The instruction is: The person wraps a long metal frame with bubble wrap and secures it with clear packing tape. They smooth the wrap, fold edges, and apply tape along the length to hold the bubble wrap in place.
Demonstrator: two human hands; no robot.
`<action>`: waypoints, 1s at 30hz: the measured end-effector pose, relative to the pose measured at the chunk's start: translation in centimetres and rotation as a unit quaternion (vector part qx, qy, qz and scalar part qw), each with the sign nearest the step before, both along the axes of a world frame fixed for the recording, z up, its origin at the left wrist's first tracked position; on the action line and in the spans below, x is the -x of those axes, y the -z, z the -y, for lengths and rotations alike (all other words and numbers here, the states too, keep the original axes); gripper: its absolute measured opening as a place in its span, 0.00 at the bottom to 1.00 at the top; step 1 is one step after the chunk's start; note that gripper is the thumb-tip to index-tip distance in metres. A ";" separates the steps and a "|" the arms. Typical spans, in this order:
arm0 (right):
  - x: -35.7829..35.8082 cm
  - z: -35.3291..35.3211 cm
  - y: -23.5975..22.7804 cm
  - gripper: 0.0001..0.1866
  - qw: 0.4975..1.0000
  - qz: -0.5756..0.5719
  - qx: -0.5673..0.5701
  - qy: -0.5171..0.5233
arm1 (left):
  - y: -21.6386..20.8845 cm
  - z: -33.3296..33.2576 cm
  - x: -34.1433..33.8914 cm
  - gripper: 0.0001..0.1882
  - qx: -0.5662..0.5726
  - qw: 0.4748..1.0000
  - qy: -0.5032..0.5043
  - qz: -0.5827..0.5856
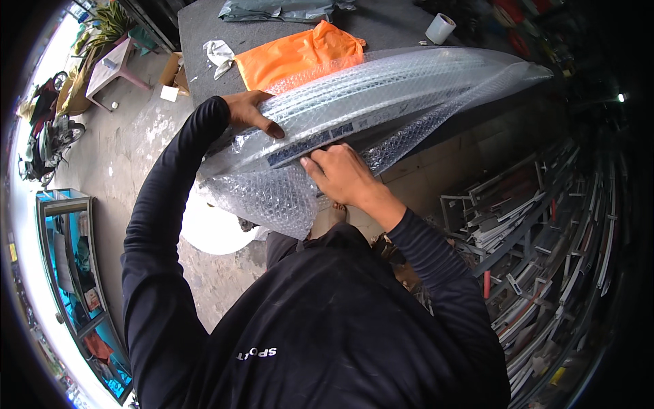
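Note:
A long pale bundle of ridged strips [395, 80] lies across the table's near side, in clear bubble wrap [269, 198]. A dark printed band [310, 144] runs along its near edge. My left hand [252, 114] rests on the bundle's left part, thumb spread away from the fingers. At the near edge, my right hand [344, 174] has its fingers curled against the bubble wrap, closed on it as far as I can see; the fingertips are partly hidden. A loose flap of wrap hangs below the edge, left of my right hand.
On the dark table [211, 27] lie an orange plastic bag [293, 54], a crumpled white piece [219, 56], grey plastic sheeting [276, 9] and a white roll [440, 29]. Metal profiles [518, 225] are stacked on the right. At left stand a glass-fronted cabinet [87, 273] and a small pink table [116, 71].

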State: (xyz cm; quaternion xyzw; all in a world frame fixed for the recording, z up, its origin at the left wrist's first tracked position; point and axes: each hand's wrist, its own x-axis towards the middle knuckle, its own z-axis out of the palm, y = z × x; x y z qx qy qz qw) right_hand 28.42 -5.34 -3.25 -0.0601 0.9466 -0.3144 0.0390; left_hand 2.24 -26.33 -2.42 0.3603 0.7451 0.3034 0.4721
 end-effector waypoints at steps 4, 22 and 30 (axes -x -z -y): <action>-1.6 0.8 1.1 0.09 0.983 -0.173 0.056 0.032 | 0.3 0.0 0.2 0.55 -0.012 1.000 0.004 -0.003; -10.3 0.3 4.4 0.22 0.896 -0.296 0.062 0.326 | -0.1 -0.2 0.2 0.57 0.023 1.000 0.002 0.004; -11.3 1.2 8.7 0.08 0.545 0.030 0.738 0.396 | 1.7 0.1 2.9 0.63 0.060 0.997 0.020 -0.034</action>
